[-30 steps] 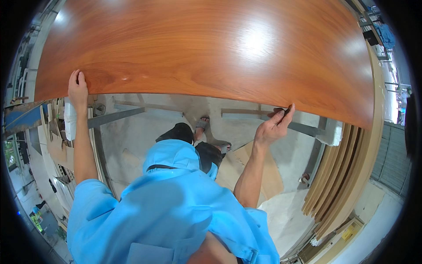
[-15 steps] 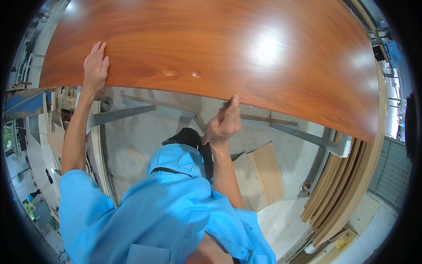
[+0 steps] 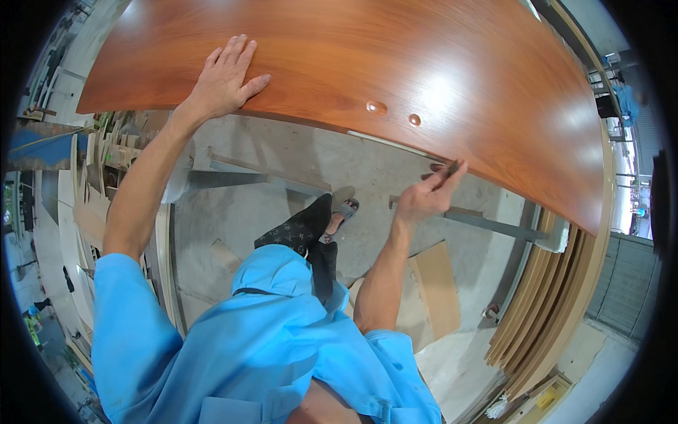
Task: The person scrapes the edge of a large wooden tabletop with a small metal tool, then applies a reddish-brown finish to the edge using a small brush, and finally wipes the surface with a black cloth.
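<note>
— What is seen at far left?

— A crowd of wood scraps (image 3: pixel 106 159), upright and leaning, stands beyond my left arm.

— And the left hand?

— My left hand (image 3: pixel 226 81) presses palm down on a glossy, reddish-brown board (image 3: pixel 332 63), close to its near edge. The fingers lie flat and loosely spread, the thumb set wide.

— Where does the board sit?

— It stretches across the upper view in front of me, its near edge above the gray floor (image 3: pixel 300 145). Below it, left of center, runs a gray metal bar (image 3: pixel 229 179); nearer the middle, one sandal (image 3: pixel 347 208) shows on my foot.

— The right hand?

— My right hand (image 3: pixel 427 199) works at the near edge, right of center. Its fingers are narrow, pinched on a dark piece (image 3: pixel 452 168) too small to identify.

— And at far right?

— Brown cardboard (image 3: pixel 436 286) lies on the floor below my right hand. Past it, long tan planks (image 3: pixel 544 304) stand stacked side by side, near the board's right end.
</note>
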Tool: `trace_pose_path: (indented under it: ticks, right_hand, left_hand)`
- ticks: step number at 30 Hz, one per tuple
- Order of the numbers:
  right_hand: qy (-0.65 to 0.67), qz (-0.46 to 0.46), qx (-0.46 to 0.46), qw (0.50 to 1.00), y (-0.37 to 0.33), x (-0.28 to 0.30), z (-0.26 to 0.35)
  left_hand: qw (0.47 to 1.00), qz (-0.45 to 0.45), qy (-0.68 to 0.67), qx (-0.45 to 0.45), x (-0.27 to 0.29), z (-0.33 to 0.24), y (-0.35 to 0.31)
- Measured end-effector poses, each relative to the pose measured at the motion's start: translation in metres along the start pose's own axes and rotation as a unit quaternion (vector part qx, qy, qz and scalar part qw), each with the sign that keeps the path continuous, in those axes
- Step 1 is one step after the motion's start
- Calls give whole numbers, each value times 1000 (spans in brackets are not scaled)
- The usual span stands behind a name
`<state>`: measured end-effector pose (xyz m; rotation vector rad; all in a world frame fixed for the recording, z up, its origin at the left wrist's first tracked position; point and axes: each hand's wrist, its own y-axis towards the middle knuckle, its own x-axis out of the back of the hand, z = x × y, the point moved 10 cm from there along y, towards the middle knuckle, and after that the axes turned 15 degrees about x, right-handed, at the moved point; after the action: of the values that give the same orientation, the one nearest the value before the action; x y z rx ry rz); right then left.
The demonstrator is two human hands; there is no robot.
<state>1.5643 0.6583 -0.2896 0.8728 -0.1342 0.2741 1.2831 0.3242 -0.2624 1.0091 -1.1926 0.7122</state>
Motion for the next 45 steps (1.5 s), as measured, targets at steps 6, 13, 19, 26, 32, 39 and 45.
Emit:
trace_pose_path:
  ticks: [6, 13, 19, 26, 32, 39, 45]
  right_hand:
    - [1, 52, -2, 999, -30, -45, 19]
    - [106, 116, 111, 981, -106, -131, 132]
    - [109, 30, 144, 983, -85, -101, 117]
    - [-40, -82, 73, 993, -61, -72, 68]
    - [16, -55, 138, 989, -134, -159, 183]
    - [85, 3, 213, 973, -176, -196, 234]
    - [-90, -186, 139, 969, -103, -116, 158]
  left_hand:
    - [997, 16, -50, -50, 5, 7, 0]
    - [997, 12, -67, -42, 5, 8, -1]
    - [986, 55, -107, -113, 12, 16, -2]
    - [981, 72, -101, -147, 17, 74, 6]
    - [973, 11, -150, -173, 18, 78, 2]
    - [974, 15, -137, -182, 16, 78, 6]
    - [974, 23, -142, -176, 12, 80, 6]
